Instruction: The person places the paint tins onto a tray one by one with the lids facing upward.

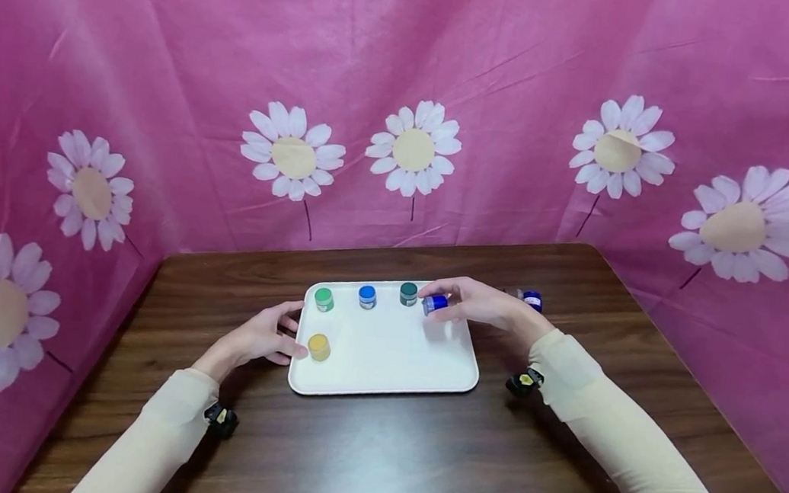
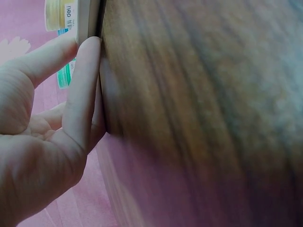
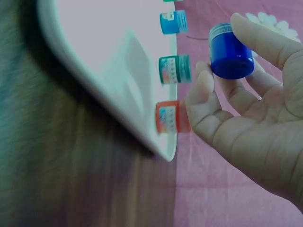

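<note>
My right hand [image 1: 483,302] holds a dark blue paint jar [image 3: 231,54] tilted between thumb and fingers, above the right back part of a white tray [image 1: 386,368]. My left hand [image 1: 266,334] grips the tray's left edge, its thumb at the rim beside a yellow paint jar [image 1: 319,347]. Along the tray's back stand a light green jar [image 1: 324,300], a blue jar [image 1: 367,297] and a dark green jar [image 1: 408,294]. In the right wrist view an orange-red jar [image 3: 166,117] stands past the dark green one; my right hand hides it in the head view.
Beyond my right wrist, another dark blue jar [image 1: 532,300] lies on the wooden table [image 1: 379,459], partly hidden by the arm. A pink curtain [image 1: 517,64] with white flowers surrounds the table's back and sides.
</note>
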A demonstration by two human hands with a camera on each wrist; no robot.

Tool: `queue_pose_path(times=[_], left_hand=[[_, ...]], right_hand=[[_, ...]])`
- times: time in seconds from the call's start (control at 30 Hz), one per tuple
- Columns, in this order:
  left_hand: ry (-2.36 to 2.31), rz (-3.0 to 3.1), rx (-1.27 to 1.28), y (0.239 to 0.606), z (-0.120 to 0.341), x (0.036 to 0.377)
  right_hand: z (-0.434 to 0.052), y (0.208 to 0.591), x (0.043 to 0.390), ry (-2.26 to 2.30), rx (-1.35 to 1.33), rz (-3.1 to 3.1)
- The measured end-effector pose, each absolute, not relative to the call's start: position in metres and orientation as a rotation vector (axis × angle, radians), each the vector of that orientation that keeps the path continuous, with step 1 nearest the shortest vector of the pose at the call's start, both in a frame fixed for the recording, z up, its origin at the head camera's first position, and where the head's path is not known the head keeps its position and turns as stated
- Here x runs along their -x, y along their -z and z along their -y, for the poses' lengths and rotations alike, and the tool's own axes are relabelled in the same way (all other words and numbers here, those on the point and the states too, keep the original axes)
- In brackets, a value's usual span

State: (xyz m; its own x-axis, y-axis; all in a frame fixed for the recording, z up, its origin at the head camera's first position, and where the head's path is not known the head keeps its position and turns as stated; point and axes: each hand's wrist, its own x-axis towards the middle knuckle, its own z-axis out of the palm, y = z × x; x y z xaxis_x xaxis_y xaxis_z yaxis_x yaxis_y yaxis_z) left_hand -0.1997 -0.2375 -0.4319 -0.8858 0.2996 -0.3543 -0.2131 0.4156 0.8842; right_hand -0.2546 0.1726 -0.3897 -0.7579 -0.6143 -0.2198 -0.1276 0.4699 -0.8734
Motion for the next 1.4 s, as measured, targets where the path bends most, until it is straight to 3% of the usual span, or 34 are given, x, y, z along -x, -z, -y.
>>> queue_pose_path(times=[1.07, 1.4], left_hand=[[-1.484, -2.224, -0.071, 0.430, 0.237, 0.200], [-1.473, -2.232, -0.075, 0.431, 0.236, 0.201]], right_hand=[[-0.097, 0.388, 0.247, 1.279, 0.765, -2.005], [-0.078, 0.403, 0.244, 1.330, 0.752, -1.938]])
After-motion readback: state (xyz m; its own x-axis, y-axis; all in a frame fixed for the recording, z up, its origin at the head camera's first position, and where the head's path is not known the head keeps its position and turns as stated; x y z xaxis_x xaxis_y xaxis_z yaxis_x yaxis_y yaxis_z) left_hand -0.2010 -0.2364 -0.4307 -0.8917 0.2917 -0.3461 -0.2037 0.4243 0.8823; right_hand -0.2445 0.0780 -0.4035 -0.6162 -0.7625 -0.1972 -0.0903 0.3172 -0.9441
